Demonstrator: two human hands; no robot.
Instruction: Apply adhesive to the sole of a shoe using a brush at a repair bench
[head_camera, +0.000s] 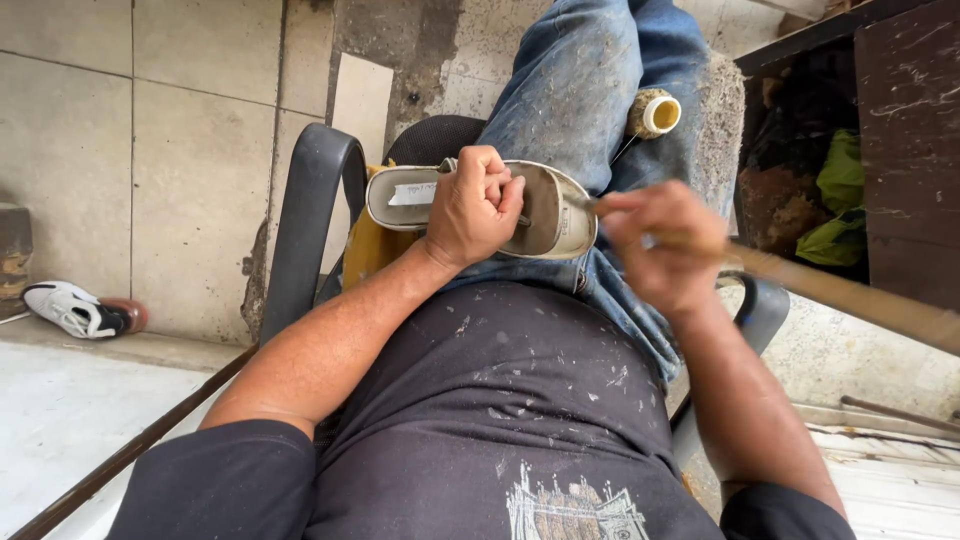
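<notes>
A pale grey shoe (555, 215) lies sole-up across my lap, toe to the right. My left hand (472, 208) is clamped over its middle and holds it down on my blue jeans (580, 90). My right hand (662, 245), blurred by motion, is closed around a thin tool whose tip (592, 205) touches the shoe's toe edge. A thin thread runs from the shoe up toward a spool of yellowish thread (655, 112) resting by my knee.
I sit in a chair with dark armrests (305, 220). A white sneaker (75, 308) lies on the tiled floor at the left. A dark wooden cabinet (900, 120) with green cloth (840, 200) inside stands at the right. A wooden stick (850, 295) crosses the right side.
</notes>
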